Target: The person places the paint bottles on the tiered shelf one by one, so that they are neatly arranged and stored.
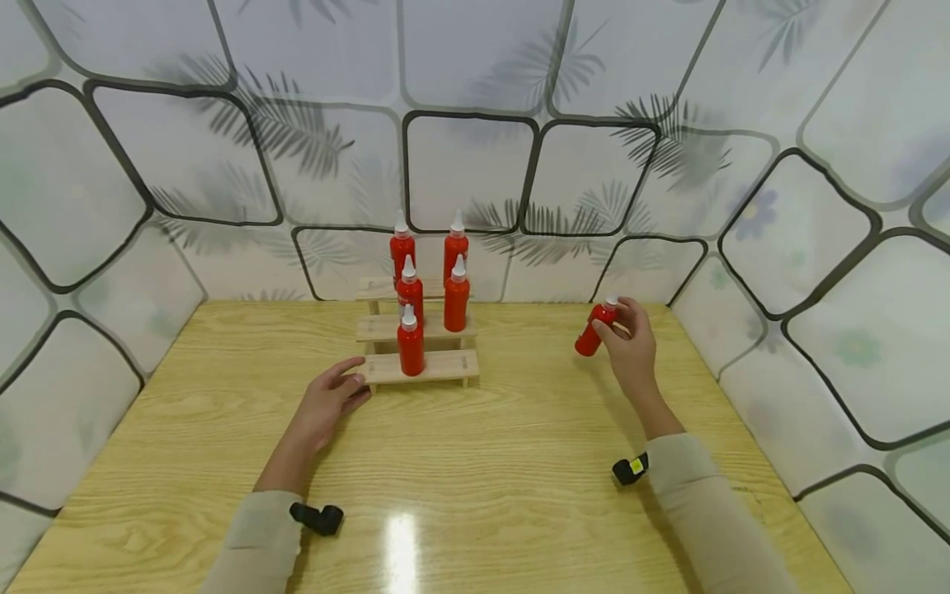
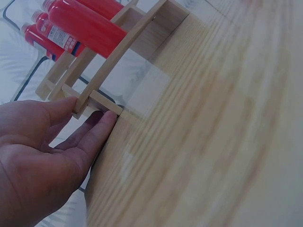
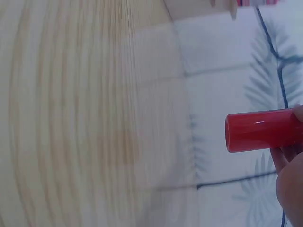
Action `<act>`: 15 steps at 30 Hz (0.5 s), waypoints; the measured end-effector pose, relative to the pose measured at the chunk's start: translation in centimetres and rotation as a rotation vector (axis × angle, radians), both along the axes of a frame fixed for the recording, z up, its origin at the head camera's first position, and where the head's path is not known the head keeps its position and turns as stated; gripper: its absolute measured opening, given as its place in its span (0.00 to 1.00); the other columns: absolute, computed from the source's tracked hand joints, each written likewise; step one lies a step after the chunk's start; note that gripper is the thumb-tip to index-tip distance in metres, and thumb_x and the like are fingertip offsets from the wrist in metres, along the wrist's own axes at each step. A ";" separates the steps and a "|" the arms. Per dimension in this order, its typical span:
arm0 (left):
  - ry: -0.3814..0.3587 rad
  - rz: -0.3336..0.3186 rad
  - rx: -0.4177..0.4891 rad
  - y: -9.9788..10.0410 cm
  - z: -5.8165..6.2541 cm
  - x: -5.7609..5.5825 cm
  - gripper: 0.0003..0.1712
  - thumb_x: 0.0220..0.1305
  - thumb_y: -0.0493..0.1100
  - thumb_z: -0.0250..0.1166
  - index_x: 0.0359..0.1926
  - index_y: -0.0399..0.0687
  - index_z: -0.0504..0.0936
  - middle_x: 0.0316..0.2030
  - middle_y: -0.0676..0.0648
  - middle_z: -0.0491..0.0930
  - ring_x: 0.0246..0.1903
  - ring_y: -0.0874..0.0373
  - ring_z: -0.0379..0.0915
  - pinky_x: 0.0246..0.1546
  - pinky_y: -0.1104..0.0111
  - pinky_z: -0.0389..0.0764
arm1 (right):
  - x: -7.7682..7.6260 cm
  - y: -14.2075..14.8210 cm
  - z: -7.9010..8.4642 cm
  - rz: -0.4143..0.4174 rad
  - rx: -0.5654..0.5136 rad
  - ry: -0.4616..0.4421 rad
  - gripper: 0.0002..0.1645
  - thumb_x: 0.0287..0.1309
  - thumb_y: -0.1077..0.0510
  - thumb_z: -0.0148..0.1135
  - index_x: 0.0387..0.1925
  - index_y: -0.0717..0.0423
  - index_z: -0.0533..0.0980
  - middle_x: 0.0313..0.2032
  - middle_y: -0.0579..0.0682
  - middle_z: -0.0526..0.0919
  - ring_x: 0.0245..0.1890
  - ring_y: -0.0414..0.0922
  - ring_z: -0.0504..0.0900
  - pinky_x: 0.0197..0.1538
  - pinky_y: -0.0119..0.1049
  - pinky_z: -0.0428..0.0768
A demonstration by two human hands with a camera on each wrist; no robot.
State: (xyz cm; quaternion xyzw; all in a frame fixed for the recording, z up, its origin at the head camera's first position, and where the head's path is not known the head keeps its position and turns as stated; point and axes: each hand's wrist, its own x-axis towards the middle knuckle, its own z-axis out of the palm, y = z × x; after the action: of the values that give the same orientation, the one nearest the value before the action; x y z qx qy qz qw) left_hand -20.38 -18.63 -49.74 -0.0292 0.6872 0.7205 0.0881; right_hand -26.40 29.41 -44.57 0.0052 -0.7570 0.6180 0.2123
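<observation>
A three-step wooden rack [image 1: 453,365] stands toward the back of the table, left of centre. Red squeeze bottles with white pointed tips stand on it: two on the top step, two on the middle and one bottle [image 1: 411,348] on the lowest. My left hand [image 1: 326,406] pinches the left end of the lowest step, thumb on the plank and fingertips by its leg [image 2: 105,102]. Off to the right, my right hand [image 1: 632,346] grips another red bottle [image 1: 591,334], tilted with its white cap up. The right wrist view shows this bottle's base [image 3: 258,131] clear of the tabletop.
The light wood-grain table [image 1: 475,462] reaches back to a wall covering [image 1: 475,173] patterned with dark outlines and leaves. The same covering rises along both sides. Each wrist wears a small black camera [image 1: 317,518].
</observation>
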 end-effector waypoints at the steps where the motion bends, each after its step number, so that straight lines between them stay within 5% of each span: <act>1: 0.000 0.001 0.002 0.0 0.0 0.0 0.28 0.80 0.38 0.50 0.76 0.42 0.61 0.61 0.35 0.68 0.53 0.58 0.79 0.58 0.70 0.83 | 0.1 -0.6 0.1 0.029 0.001 0.005 0.34 0.64 0.59 0.69 0.69 0.53 0.68 0.59 0.49 0.76 0.54 0.40 0.79 0.54 0.21 0.81; 15: -0.006 0.005 0.011 0.0 0.1 0.0 0.28 0.80 0.38 0.51 0.76 0.42 0.61 0.59 0.36 0.68 0.51 0.60 0.79 0.58 0.70 0.83 | 1.1 -9.1 0.6 0.341 0.035 0.077 0.31 0.64 0.63 0.68 0.65 0.58 0.68 0.59 0.59 0.76 0.60 0.54 0.77 0.61 0.27 0.81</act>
State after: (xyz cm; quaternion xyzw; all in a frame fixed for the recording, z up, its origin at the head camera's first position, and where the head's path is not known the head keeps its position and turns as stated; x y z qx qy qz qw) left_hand -20.34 -18.62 -49.63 -0.0326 0.6828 0.7244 0.0888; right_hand -25.33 20.27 -44.02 0.1606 -0.7471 0.6311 0.1331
